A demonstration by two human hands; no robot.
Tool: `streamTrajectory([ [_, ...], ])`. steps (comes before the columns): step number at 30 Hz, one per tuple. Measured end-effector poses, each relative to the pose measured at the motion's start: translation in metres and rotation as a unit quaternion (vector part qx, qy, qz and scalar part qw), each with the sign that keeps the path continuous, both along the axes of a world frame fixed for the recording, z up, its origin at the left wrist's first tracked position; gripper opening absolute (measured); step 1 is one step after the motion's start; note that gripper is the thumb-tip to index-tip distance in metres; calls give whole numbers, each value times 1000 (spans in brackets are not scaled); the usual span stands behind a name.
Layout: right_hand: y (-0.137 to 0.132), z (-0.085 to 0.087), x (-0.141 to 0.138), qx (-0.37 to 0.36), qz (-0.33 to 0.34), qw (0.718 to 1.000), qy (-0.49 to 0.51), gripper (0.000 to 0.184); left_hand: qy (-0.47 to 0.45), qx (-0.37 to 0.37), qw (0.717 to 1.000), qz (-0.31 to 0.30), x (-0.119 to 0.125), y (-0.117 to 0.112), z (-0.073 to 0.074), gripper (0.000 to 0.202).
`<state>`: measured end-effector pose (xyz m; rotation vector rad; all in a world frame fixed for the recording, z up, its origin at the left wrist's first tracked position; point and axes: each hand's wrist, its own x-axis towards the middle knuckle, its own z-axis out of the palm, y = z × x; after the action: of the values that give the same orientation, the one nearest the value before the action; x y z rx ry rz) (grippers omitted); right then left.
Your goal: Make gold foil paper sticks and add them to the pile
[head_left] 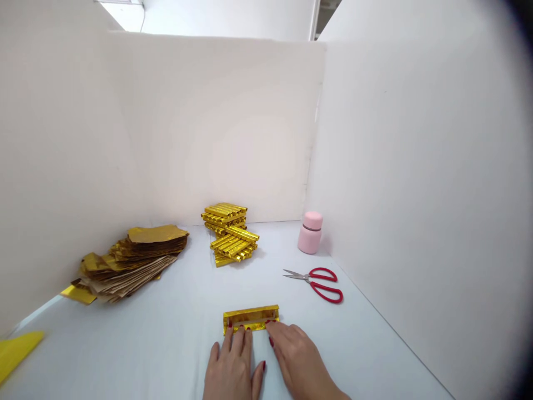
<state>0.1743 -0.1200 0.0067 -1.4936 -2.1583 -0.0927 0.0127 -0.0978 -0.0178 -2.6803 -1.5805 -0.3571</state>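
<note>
A folded strip of gold foil paper (250, 318) lies flat on the pale blue work surface, close to me. My left hand (231, 366) rests palm down below it, with fingertips on the strip's lower edge. My right hand (296, 361) lies to the right, its fingertips pressing on the strip's right end. Farther back stand two stacks of folded gold foil strips (224, 218) (233, 247). A pile of gold-backed paper sheets (133, 264) lies at the left.
Red-handled scissors (314, 283) lie right of the strip, and a pink bottle (310, 233) stands behind them. A yellow scraper (16, 353) sits at the front left edge, and a yellow sheet (79, 294) pokes from under the pile. White board walls (225, 122) enclose the back and sides.
</note>
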Motion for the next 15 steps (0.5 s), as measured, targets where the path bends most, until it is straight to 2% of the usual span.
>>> streamTrajectory([
  [6,-4,-1,3,-1,-35,999,9,40,10,7,1000,-10,-2,-1,3,46],
  [11,-3,-5,2,5,-45,999,18,39,27,78,995,-60,-15,-2,0,43],
  [15,-4,-5,2,6,-42,999,24,39,30,138,989,-45,-20,-3,-5,41],
])
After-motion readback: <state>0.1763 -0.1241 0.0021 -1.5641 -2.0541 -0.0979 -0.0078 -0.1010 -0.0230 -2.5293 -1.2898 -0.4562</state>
